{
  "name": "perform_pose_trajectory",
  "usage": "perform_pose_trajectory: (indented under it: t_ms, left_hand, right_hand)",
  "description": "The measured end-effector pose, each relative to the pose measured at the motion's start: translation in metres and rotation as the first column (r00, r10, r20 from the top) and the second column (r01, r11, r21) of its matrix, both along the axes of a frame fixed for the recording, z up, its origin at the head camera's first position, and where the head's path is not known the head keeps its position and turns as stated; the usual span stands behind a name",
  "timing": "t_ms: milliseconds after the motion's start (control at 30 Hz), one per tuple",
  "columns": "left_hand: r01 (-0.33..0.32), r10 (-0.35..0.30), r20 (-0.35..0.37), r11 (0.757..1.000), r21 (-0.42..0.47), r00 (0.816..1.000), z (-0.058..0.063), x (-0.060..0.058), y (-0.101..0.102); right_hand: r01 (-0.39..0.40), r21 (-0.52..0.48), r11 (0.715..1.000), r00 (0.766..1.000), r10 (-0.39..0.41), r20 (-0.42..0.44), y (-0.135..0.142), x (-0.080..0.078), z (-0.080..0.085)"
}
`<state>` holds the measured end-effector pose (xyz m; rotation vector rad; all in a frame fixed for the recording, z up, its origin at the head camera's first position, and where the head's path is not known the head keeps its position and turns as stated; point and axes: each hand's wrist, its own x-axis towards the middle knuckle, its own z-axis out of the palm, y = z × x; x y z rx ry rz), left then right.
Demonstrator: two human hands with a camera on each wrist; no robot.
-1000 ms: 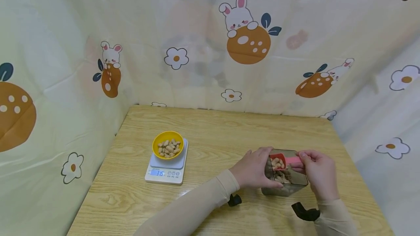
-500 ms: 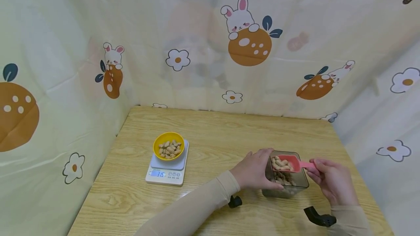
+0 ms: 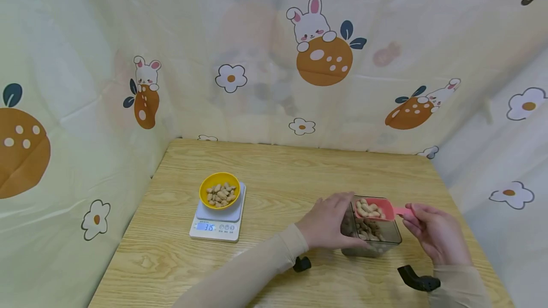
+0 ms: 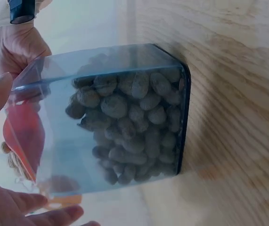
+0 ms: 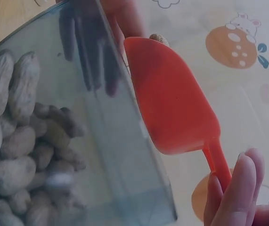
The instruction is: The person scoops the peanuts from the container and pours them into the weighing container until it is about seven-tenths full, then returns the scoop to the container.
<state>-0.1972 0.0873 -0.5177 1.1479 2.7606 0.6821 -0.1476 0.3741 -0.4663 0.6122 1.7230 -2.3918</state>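
Observation:
A red scoop (image 3: 376, 209) full of peanuts (image 3: 369, 208) is level at the top of a clear grey plastic container (image 3: 371, 250). My right hand (image 3: 441, 236) pinches the scoop's handle between thumb and fingers, right of the container. My left hand (image 3: 327, 222) spans the container's left side, thumb along the near side and fingers at the far corner. More peanuts (image 4: 129, 122) lie inside the container, seen through its wall in the left wrist view. In the right wrist view the scoop's red underside (image 5: 172, 103) is beside the rim, with one peanut (image 5: 159, 39) peeking over its edge.
On the left of the wooden table (image 3: 274, 170) stands a white kitchen scale (image 3: 216, 232) reading 315, its decimal point unclear. A yellow bowl (image 3: 203, 198) of peanuts rests on it. A printed curtain (image 3: 257, 108) encloses the back and sides.
My right hand has drawn the scoop to the right and up out of the container, peanuts in it. The left hand has shifted slightly left. Scale and bowl stay put.

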Motion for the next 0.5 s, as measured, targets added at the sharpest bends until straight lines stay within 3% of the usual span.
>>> perform_pose_trajectory:
  t_ms: [333, 500]
  left_hand:
    - [-0.047, 0.046, 0.015, 0.998, 0.05, 0.999, 0.001, -0.004, -0.038]
    - [-0.084, 0.083, 0.013, 0.994, 0.065, 0.996, -0.002, -0.009, -0.06]
  right_hand:
    - [-0.012, -0.018, 1.0, 0.997, 0.01, -0.073, -0.025, -0.013, 0.015]
    - [-0.017, 0.018, 1.0, 0.995, 0.019, -0.101, -0.042, -0.02, 0.019]
